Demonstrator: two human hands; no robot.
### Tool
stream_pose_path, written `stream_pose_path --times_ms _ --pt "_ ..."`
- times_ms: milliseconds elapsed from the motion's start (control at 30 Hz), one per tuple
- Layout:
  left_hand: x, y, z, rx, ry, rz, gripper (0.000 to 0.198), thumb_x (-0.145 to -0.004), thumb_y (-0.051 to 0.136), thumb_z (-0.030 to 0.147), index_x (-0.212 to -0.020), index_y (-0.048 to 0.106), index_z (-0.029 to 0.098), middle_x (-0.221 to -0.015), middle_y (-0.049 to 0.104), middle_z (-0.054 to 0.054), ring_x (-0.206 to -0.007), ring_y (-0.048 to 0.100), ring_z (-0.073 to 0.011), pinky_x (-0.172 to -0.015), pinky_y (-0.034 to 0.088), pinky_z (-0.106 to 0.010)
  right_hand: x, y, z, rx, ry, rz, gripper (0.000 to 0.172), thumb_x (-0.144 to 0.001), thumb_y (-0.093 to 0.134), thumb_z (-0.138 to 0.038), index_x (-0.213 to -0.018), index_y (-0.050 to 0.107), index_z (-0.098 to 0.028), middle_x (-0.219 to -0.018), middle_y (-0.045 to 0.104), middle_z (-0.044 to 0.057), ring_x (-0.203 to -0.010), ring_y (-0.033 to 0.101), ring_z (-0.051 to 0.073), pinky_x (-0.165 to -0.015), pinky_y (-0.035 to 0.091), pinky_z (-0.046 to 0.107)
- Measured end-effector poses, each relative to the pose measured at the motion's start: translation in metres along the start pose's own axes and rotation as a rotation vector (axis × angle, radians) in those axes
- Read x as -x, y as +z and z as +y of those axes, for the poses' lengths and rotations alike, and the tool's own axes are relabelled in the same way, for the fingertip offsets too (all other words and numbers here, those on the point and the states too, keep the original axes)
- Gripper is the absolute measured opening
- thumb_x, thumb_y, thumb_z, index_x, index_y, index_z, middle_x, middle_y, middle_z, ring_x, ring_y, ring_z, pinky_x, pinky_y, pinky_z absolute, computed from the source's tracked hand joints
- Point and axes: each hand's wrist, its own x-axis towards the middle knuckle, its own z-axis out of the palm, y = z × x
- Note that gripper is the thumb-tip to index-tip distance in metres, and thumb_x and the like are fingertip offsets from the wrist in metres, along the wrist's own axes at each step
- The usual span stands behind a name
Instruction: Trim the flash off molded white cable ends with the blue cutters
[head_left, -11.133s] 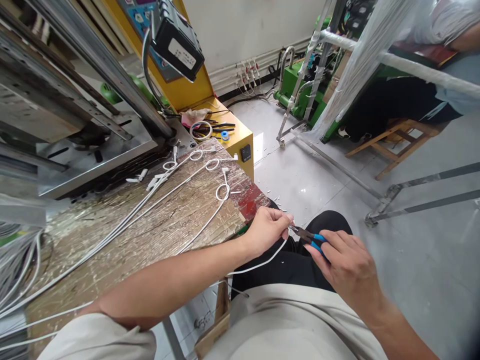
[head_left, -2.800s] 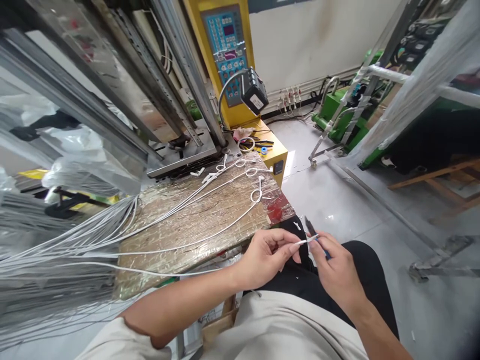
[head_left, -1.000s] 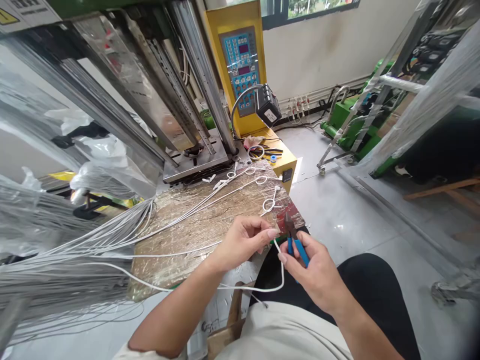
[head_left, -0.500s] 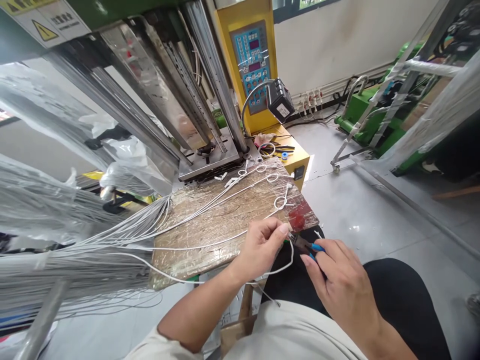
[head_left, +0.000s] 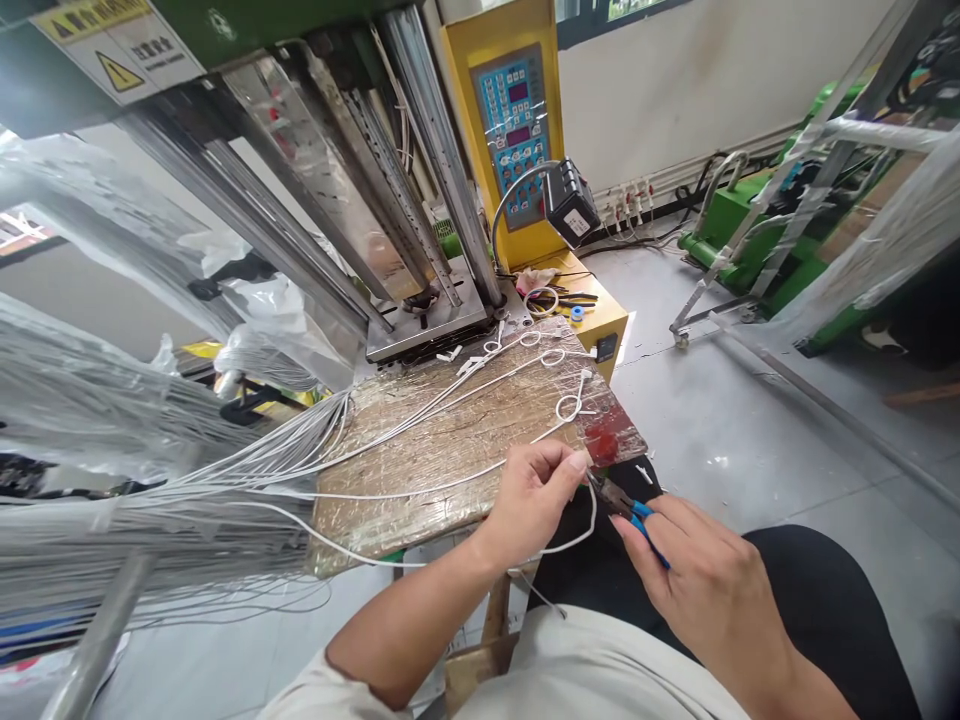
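Observation:
My left hand (head_left: 534, 490) pinches the end of a white cable (head_left: 559, 545) just off the front edge of the foil-covered bench (head_left: 420, 450); the cable loops down under the hand and runs left to the bundle. My right hand (head_left: 694, 575) is closed on blue-handled pliers (head_left: 628, 508), whose jaws point at the cable end by my left fingertips. Several other white cables with looped ends (head_left: 568, 407) lie across the bench.
A large bundle of white cables in plastic wrap (head_left: 112, 520) hangs at the left. Behind the bench stand a press with steel columns (head_left: 420, 320) and a yellow control cabinet (head_left: 517, 140). Green machinery (head_left: 757, 260) and a metal rack stand at the right.
The view has shifted slightly; both hands stay together off the bench edge. The pliers' jaws have stayed at the cable end held by my left hand.

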Motion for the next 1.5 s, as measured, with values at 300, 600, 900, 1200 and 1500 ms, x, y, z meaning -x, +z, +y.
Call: stream_pose_path --times_ms 300,600,900,1200,1500 --pt "0.000 0.004 0.003 -0.067 0.084 0.097 0.049 -0.095 0.066 0.054 -0.065 0.062 0.014 -0.055 0.046 0.004 -0.053 0.035 -0.0066 -0.053 0.028 -0.023 -0.004 0.000 0.001 0.124 0.003 0.003 0.034 -0.103 0.062 -0.032 -0.073 0.051 -0.020 -0.089 0.064 0.008 -0.084 0.056 0.024 -0.077 0.041 0.039" --pt "0.002 0.016 -0.006 -0.059 0.137 0.227 0.048 -0.099 0.063 0.050 -0.065 0.058 0.016 -0.058 0.046 0.003 -0.056 0.037 -0.0080 -0.055 0.030 -0.024 -0.010 0.003 -0.011 0.172 0.050 0.018 0.035 -0.104 0.058 -0.036 -0.073 0.052 -0.021 -0.089 0.064 0.008 -0.086 0.057 0.026 -0.076 0.040 0.042" --pt "0.003 0.020 -0.013 -0.020 0.117 0.251 0.046 -0.099 0.064 0.051 -0.070 0.062 0.015 -0.060 0.048 0.004 -0.055 0.036 -0.0067 -0.055 0.031 -0.024 -0.008 0.007 -0.012 0.189 0.080 0.017 0.034 -0.105 0.056 -0.036 -0.075 0.055 -0.021 -0.089 0.065 0.009 -0.085 0.055 0.027 -0.079 0.040 0.043" --pt "-0.001 0.020 -0.014 0.042 0.099 0.245 0.044 -0.098 0.066 0.051 -0.074 0.066 0.014 -0.059 0.048 0.004 -0.053 0.036 -0.0059 -0.053 0.030 -0.023 -0.004 0.003 -0.008 0.231 0.150 0.053 0.034 -0.105 0.055 -0.040 -0.078 0.059 -0.020 -0.102 0.069 0.012 -0.094 0.058 0.030 -0.081 0.041 0.044" --pt "0.001 0.024 -0.016 0.071 0.120 0.243 0.044 -0.098 0.066 0.048 -0.070 0.061 0.014 -0.059 0.047 0.004 -0.054 0.035 -0.0053 -0.052 0.029 -0.021 -0.006 0.003 -0.015 0.174 0.140 0.002 0.033 -0.104 0.059 -0.036 -0.075 0.057 -0.020 -0.094 0.067 0.009 -0.089 0.055 0.027 -0.080 0.039 0.042"
